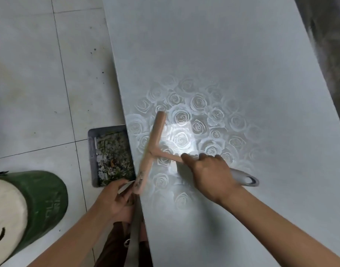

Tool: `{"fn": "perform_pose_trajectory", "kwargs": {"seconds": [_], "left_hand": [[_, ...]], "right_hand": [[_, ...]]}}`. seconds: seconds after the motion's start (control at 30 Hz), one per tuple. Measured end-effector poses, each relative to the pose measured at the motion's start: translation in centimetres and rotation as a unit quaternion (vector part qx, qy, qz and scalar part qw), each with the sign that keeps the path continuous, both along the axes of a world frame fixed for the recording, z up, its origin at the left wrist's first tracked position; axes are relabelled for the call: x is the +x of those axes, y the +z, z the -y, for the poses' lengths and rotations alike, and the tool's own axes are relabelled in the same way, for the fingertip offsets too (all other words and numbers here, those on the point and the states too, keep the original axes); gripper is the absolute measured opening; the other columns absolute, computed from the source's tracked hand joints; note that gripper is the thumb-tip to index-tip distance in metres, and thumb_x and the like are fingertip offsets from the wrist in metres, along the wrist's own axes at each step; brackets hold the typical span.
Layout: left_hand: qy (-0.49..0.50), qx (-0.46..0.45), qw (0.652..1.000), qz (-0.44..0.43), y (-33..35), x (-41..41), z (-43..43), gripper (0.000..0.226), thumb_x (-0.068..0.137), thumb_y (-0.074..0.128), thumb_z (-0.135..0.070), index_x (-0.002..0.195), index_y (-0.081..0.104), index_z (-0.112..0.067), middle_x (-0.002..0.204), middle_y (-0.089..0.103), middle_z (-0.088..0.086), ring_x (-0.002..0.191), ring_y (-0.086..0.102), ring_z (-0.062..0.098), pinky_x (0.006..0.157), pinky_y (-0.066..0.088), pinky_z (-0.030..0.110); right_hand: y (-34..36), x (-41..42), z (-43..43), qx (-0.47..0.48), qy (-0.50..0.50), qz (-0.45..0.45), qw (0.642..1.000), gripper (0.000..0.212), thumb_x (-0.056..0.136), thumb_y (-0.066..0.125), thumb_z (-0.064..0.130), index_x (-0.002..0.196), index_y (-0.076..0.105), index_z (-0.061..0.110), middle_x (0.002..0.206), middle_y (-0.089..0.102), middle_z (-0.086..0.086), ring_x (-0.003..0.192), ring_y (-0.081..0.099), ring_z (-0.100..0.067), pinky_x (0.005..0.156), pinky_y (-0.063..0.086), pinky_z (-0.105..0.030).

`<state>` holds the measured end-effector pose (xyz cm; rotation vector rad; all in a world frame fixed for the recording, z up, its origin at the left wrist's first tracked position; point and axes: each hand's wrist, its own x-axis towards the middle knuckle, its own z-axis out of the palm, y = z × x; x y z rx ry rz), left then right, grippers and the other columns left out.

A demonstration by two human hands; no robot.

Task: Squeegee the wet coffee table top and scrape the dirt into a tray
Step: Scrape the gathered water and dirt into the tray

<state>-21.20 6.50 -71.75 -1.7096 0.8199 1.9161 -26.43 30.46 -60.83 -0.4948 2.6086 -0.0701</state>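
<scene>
Pale grey floor tiles fill the left of the frame, with dark grout lines and small dark specks. At the lower left sits a dark green bucket with raised lettering, cream-white at its near end.

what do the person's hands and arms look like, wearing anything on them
Nothing worn. The left hand and right hand are bare: no gloves, rings or watch show. The left arm and right arm are uncovered to the frame's edge, with no sleeves, bands or markings in view.
</scene>
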Motion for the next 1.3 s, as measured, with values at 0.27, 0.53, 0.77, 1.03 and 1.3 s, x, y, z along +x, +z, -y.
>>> {"fn": "perform_pose_trajectory", "kwargs": {"seconds": [0.27, 0.53, 0.77, 1.03, 1.3], "left_hand": [[0.050, 0.003, 0.999, -0.011, -0.7, 0.2, 0.4, 0.013, 0.089, 0.051, 0.009, 0.092, 0.056, -0.002, 0.098, 0.059, 0.016, 0.109, 0.056, 0.032, 0.087, 0.054, 0.041], [0.027, 0.005, 1.000, 0.009, -1.4, 0.2, 0.3, 0.010, 0.089, 0.049, 0.009, 0.082, 0.054, 0.003, 0.084, 0.059, 0.017, 0.078, 0.059, 0.023, 0.055, 0.058, 0.025], [0.073, 0.029, 0.997, -0.019, -3.2, 0.9, 1.1, 0.031, 0.085, 0.051, 0.014, 0.111, 0.052, -0.002, 0.089, 0.065, 0.017, 0.082, 0.065, 0.025, 0.071, 0.058, 0.038], [0.055, 0.023, 0.998, -0.010, -3.7, 0.5, 1.2, 0.018, 0.082, 0.054, 0.012, 0.099, 0.056, 0.005, 0.082, 0.067, 0.017, 0.059, 0.070, 0.016, 0.053, 0.056, 0.026], [0.105, 0.018, 0.993, -0.046, -3.5, 0.6, 2.3, 0.038, 0.076, 0.057, 0.019, 0.106, 0.061, -0.004, 0.104, 0.071, 0.017, 0.098, 0.068, 0.030, 0.071, 0.060, 0.040]], "right_hand": [[6.6, 0.2, -7.7, 0.123, 0.005, -0.033, 0.992, 0.054, 0.055, 0.078, -0.001, 0.103, 0.073, 0.022, 0.047, 0.046, -0.003, 0.033, 0.045, -0.029, 0.040, 0.036, -0.028], [1.2, -3.5, 3.4, 0.034, 0.111, 0.007, 0.993, 0.053, 0.091, 0.023, 0.032, 0.144, 0.026, 0.034, 0.102, 0.059, -0.005, 0.094, 0.058, -0.027, 0.076, 0.033, -0.033], [6.5, -6.4, 0.9, 0.101, 0.126, -0.049, 0.986, 0.057, 0.059, 0.073, 0.000, 0.111, 0.070, 0.026, 0.050, 0.049, -0.005, 0.039, 0.051, -0.029, 0.046, 0.037, -0.031], [3.2, -5.9, 7.7, 0.084, 0.174, -0.092, 0.977, 0.068, 0.073, 0.015, 0.021, 0.118, 0.066, 0.029, 0.061, 0.060, -0.005, 0.051, 0.059, -0.026, 0.055, 0.038, -0.029], [7.3, -7.3, 3.5, 0.158, 0.124, -0.050, 0.978, 0.061, 0.050, 0.079, -0.004, 0.103, 0.075, 0.026, 0.042, 0.045, -0.004, 0.029, 0.043, -0.027, 0.042, 0.026, -0.026]]}}
